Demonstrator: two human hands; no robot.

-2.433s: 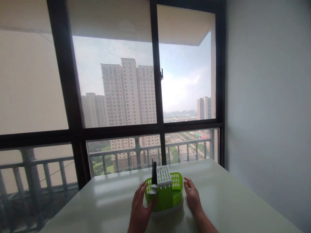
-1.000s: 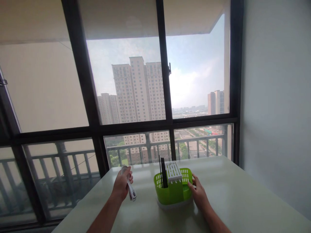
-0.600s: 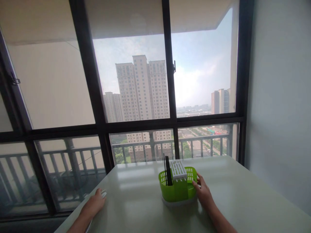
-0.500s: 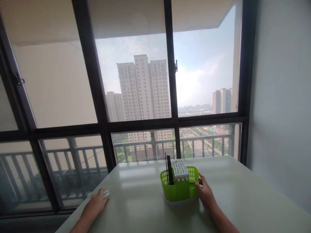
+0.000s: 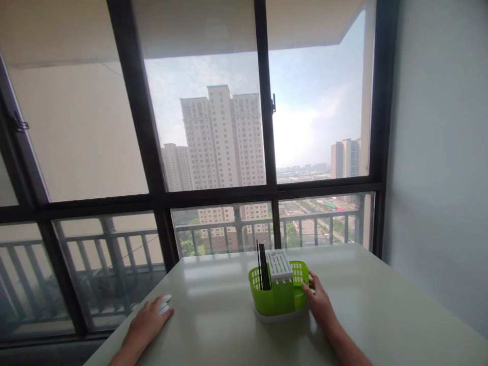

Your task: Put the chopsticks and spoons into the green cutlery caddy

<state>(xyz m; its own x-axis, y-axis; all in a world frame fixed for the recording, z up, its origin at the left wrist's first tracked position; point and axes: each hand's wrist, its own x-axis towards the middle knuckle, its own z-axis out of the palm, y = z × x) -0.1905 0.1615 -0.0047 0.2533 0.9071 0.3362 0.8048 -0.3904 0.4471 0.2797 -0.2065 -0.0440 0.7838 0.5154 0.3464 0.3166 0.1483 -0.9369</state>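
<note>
On the table stands a green plastic utensil holder [image 5: 282, 300] with a whitish base and a white slotted piece [image 5: 280, 265] over its middle. Several black chopsticks [image 5: 264, 269] stand upright in its left compartment. My right hand [image 5: 319, 299] grips the holder's right rim, thumb on the near side and fingers around the outer wall. At the table's left edge, my left hand [image 5: 150, 317] is closed over small white, glossy things that look like spoons [image 5: 164, 303]. Their ends stick out past the fingers; the rest is hidden under the palm.
The pale, glossy table [image 5: 213, 325] reaches to a dark-framed window [image 5: 267, 190]. A white wall [image 5: 438, 152] rises on the right. Beyond the glass are a balcony railing [image 5: 224, 229] and tall buildings [image 5: 219, 142].
The view has turned slightly, moving the scene a little to the left. My left hand has shifted a bit over the white spoons. My right hand keeps its hold on the holder.
</note>
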